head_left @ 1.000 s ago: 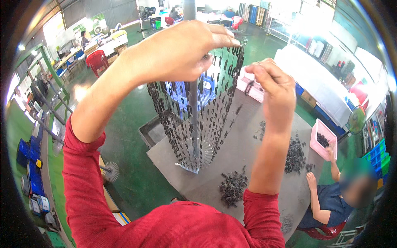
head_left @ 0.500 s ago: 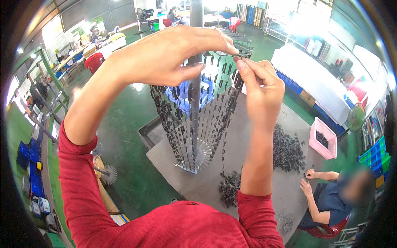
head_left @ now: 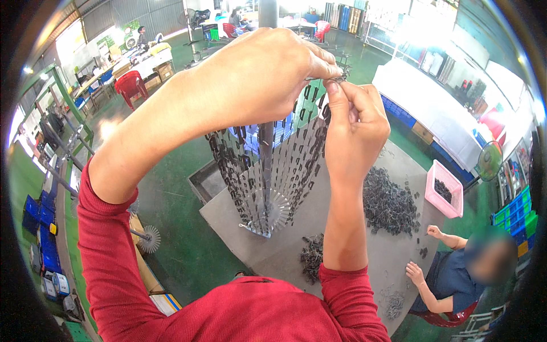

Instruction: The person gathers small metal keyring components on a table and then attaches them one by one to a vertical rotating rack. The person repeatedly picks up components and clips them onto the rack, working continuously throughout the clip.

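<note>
Zero snags: left hand, right hand meet at fingertips, grips unclear; steady hanging strands near worktop's left edge.

Small dark parts cover stretches of a grey worktable set on a green floor.

A broad mound of dark parts spreads over the table's right side, with a few loose pieces lying nearby. A smaller dark heap, partly hidden, sits closer to the front, while a thin, greyer scatter lies toward the near right edge. The base of an upright rack stands on the tabletop's left side. A pink basket appears at the right edge; whether the table bears it cannot be told.
</note>
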Demonstrator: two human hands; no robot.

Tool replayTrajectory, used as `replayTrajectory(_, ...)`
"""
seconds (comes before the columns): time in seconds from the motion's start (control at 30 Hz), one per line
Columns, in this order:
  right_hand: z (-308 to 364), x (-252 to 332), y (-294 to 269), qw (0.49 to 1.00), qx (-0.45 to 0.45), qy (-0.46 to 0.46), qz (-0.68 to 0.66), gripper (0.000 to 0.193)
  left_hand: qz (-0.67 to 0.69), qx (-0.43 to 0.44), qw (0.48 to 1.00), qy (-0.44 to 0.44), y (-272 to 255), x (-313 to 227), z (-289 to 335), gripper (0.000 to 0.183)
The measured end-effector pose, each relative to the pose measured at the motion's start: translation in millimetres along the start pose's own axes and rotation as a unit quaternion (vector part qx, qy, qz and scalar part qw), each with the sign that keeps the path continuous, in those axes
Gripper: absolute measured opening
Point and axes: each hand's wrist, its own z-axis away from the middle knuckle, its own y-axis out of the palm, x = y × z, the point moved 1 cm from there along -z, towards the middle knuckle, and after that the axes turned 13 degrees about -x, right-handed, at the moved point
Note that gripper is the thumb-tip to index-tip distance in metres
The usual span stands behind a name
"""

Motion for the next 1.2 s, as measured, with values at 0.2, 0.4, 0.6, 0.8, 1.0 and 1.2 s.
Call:
replayTrajectory(0.2, -14.4, -13.0, -1.0, 0.979, 0.080, 0.121, -0.146, 0.005, -0.023, 0.015, 1.000, -0.017, 2.1, 3.1, -2.1, 0.037)
replayTrajectory(0.4, -20.3, -31.0, -25.9, 0.956, 0.115, 0.167, -0.211, 0.011, -0.045, -0.005, 0.999, 0.002, 4.2, 7.0, 0.6, 0.036)
replayTrajectory(0.6, -25.1, -48.1, -42.3, 0.912, 0.276, 0.229, -0.198, 0.014, -0.019, -0.020, 1.000, 0.001, -5.0, 13.0, 8.3, 0.042)
replayTrajectory(0.8, -19.6, -24.5, -11.1, 0.990, 0.086, 0.078, -0.086, 0.014, 0.025, -0.047, 0.998, 0.024, -7.1, 19.8, 11.8, 0.043)
replayTrajectory(1.0, -11.1, -16.4, 9.2, 0.995, 0.042, 0.032, -0.084, 0.010, 0.001, 0.015, 0.998, -0.055, -12.5, 9.0, 7.2, 0.039)
replayTrajectory(1.2, -11.0, -18.4, 14.6, 0.994, 0.035, 0.008, -0.102, 0.008, 0.053, 0.104, 0.991, -0.065, -33.9, -11.7, -14.6, 0.043)
